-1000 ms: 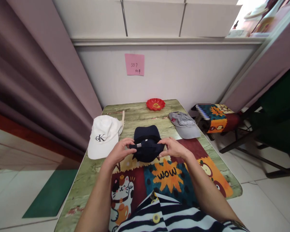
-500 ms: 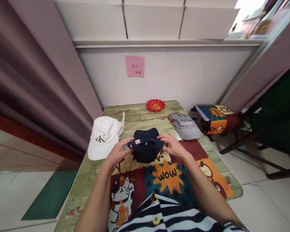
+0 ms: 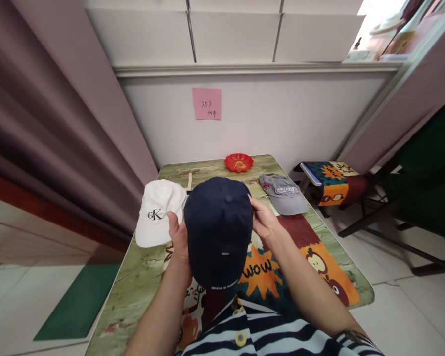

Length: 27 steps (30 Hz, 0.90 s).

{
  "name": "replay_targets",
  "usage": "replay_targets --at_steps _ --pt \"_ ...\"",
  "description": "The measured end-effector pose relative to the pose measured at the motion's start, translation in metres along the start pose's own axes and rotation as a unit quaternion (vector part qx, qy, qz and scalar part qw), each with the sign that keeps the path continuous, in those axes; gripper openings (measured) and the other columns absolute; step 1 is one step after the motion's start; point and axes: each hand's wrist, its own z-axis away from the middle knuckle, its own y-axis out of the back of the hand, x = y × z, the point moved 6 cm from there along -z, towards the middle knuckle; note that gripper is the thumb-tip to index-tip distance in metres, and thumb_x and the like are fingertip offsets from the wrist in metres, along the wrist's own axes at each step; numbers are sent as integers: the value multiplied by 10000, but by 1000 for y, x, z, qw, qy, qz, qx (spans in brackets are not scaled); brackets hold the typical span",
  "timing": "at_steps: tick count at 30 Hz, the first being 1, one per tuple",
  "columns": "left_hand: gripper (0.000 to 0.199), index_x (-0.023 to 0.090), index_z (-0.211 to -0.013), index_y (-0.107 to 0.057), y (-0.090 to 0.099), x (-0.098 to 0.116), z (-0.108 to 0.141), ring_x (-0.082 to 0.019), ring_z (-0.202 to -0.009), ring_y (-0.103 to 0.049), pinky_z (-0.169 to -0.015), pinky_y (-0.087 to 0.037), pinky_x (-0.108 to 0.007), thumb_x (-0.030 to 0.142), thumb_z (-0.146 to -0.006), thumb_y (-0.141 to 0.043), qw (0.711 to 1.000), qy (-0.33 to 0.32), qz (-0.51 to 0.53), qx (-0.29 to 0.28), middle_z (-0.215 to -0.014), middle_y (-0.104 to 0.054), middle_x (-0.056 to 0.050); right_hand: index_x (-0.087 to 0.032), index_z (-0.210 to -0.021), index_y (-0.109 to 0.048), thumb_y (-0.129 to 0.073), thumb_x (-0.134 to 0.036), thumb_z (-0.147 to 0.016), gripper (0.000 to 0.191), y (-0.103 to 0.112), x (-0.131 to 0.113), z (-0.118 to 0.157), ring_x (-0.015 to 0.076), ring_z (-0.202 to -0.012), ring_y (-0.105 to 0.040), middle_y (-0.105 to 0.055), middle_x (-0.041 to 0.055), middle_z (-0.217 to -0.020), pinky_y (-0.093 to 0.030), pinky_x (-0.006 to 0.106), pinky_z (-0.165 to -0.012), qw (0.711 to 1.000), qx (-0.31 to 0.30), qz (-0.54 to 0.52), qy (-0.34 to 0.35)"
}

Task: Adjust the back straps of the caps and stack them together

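Note:
A navy baseball cap is held up between both hands, its rounded crown facing up and its brim pointing toward my body. My left hand supports the cap's left side; the thumb stands up away from it, and the other fingers are hidden behind the fabric. On the opposite side my right hand grips the edge of the crown, with its fingertips partly out of sight. A white cap with black letters lies just left of my left hand. To the right rests a grey cap with white lettering.
A red scalloped dish stands near the back edge of the wood-patterned table. A colourful printed mat covers part of the tabletop. Right of the table is a low stool beside dark chair legs, and a wall rises behind.
The navy cap has turned over: its inside and back strap opening showed before, and now the crown faces up with the brim toward me. It has also come closer. Both hands shifted with it.

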Motion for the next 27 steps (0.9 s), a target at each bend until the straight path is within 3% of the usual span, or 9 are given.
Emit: replay_targets --at_steps 3,5,10,12,16,23,27 --pt "1042 268 -1409 -523 -19 -13 3 -351 -1286 -545 -1006 -464 -534 951 -715 -151 997 20 51 -49 -1368 -622 -111 -156 -950 -675 -587 -260 -903 143 8 23 -10 231 -891 -743 -771 74 -837 -592 373 -883 993 37 -62 -88" --pt "976 249 -1445 -496 -30 -14 4 -342 -1359 -477 -1104 -374 -537 895 -783 -185 988 35 132 -68 -1424 -581 -105 -143 -955 -675 -523 -232 -933 177 11 30 -11 218 -900 -746 -773 78 -831 -576 371 -923 988 44 -106 -104" --pt "637 212 -1469 -487 -47 -1 3 -280 -1443 -371 -1231 -146 -459 557 -990 -247 934 56 345 -79 -1463 -545 -66 -154 -1134 -665 -468 -396 -966 354 -3 28 7 228 -1122 -682 -763 94 -1079 -457 457 -1082 978 -77 -188 -55" --pt "610 203 -1460 -501 -51 1 2 -272 -1434 -386 -1235 -141 -447 520 -1001 -255 923 63 374 -71 -1438 -568 -64 -173 -1137 -677 -513 -442 -935 374 -7 32 17 247 -1177 -652 -759 89 -1105 -412 493 -1115 973 -105 -197 -59" --pt "579 196 -1450 -512 -53 0 -2 -256 -1407 -432 -1232 -171 -443 482 -1010 -269 926 70 367 -61 -1397 -604 -66 -186 -1078 -715 -596 -401 -880 315 -7 42 28 249 -1172 -653 -776 71 -1053 -384 479 -1141 972 -95 -195 -90" --pt "564 188 -1344 -620 -49 -8 3 -278 -1384 -460 -1219 -212 -470 514 -995 -321 926 121 354 -45 -1313 -668 -62 -168 -1121 -710 -401 -535 -956 507 -13 34 29 258 -1208 -625 -758 96 -1108 -372 512 -1139 964 -104 -215 -115" --pt "559 185 -1316 -641 -53 -9 3 -287 -1391 -450 -1218 -207 -483 519 -986 -338 921 138 355 -79 -1312 -669 -70 -166 -1185 -687 -350 -568 -965 569 -16 32 30 260 -1195 -629 -754 97 -1123 -365 523 -1136 964 -102 -217 -117"
